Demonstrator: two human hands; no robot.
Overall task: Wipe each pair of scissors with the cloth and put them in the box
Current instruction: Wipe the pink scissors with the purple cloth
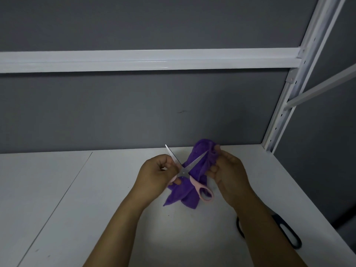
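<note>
Pink-handled scissors (pixel 184 171) spread open above white shelf (pixel 115 189) centre, left hand (pixel 156 174) gripping one handle; right hand (pixel 229 170) pinching purple cloth (pixel 183 195) round right blade. Light, stiff, sharp-edged: hold by handles. Cloth soft, limp.

1 view only, head cam, so no second view to overlap with. It is worn on the person's head and looks forward and down across the white tabletop (pixel 107 193) toward its far edge, where the grey back panel (pixel 125 112) rises. The lens is wide-angle: the upright post (pixel 285 105) at the far right corner leans hard. Pitch is shallow, with the panel and the white rail (pixel 134 59) filling the upper half and the tabletop the lower. Range is close. The left hand (pixel 156 170) and right hand (pixel 229 174) reach in from the bottom, just below centre, near the far edge. The tabletop's near edge is out of frame, and its right edge runs diagonally to bottom right.
</note>
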